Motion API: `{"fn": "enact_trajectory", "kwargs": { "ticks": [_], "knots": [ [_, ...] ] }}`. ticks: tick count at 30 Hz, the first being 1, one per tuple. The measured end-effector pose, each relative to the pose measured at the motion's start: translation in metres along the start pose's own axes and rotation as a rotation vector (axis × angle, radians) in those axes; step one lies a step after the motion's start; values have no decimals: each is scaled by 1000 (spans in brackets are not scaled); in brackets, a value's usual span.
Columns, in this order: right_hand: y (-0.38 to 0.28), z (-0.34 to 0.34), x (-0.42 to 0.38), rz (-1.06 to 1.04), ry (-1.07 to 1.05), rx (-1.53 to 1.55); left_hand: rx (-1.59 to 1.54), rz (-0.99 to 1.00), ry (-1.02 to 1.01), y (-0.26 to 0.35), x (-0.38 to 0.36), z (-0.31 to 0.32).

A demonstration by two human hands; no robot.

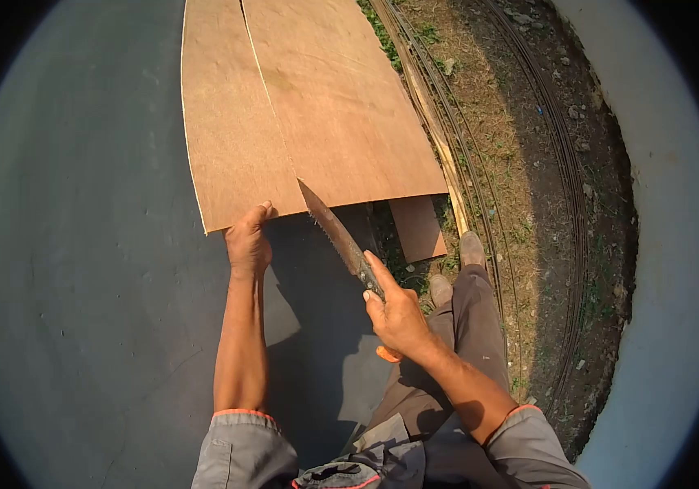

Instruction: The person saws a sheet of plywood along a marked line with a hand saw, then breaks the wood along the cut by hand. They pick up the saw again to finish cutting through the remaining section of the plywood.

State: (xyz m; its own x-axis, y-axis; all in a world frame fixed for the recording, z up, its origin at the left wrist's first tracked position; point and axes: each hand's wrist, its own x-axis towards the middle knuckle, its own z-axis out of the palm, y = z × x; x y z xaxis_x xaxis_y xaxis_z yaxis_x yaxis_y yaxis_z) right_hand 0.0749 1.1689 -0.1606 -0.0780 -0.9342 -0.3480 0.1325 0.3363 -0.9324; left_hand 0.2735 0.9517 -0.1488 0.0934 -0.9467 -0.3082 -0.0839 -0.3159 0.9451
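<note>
A large brown plywood sheet (333,106) extends away from me, with a long narrow cut running from its far edge toward the near edge. My left hand (249,238) grips the sheet's near edge at the left, thumb on top. A hand saw (335,232) is in my right hand (398,314), its fingers wrapped round the handle, of which an orange end shows below the palm. The blade points up and left, and its tip meets the sheet at the near end of the cut line.
A grey surface (105,244) spans the left side. Beneath the sheet's near edge lies a small brown board (418,228). Long metal rods (573,187) and a wooden strip lie on grassy ground, right of my feet. A pale wall (667,244) stands at the far right.
</note>
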Motion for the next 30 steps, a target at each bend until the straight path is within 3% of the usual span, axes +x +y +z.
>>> {"fn": "enact_trajectory", "kwargs": {
  "ticks": [3,5,7,9,11,12,13,15,19,24,26,30],
  "knots": [
    [25,-42,-93,-159,123,9,7,71,-23,0,-8,11],
    [8,-42,-86,-114,78,-1,-14,98,-72,4,-12,18],
    [-2,-34,-58,-83,49,-5,53,16,16,11,-11,7],
    [5,-10,-22,10,-35,6,9,-31,-23,9,-1,1],
    [3,4,9,49,-55,14,111,190,-98,20,7,-6],
    [0,3,19,62,-47,-8,84,146,26,33,6,-7],
    [-2,-1,15,49,-44,-12,77,158,23,49,8,0],
    [3,-14,-22,25,-63,21,132,363,37,76,9,3],
    [18,-54,-108,-7,-91,-1,240,393,48,113,32,-18],
    [-7,-104,-123,62,18,-207,419,480,140,129,39,-24],
    [-11,-126,-117,-36,107,-297,538,549,291,140,42,-18],
    [-44,-155,-112,-188,300,-401,599,522,305,158,46,-22]
  ]
}}
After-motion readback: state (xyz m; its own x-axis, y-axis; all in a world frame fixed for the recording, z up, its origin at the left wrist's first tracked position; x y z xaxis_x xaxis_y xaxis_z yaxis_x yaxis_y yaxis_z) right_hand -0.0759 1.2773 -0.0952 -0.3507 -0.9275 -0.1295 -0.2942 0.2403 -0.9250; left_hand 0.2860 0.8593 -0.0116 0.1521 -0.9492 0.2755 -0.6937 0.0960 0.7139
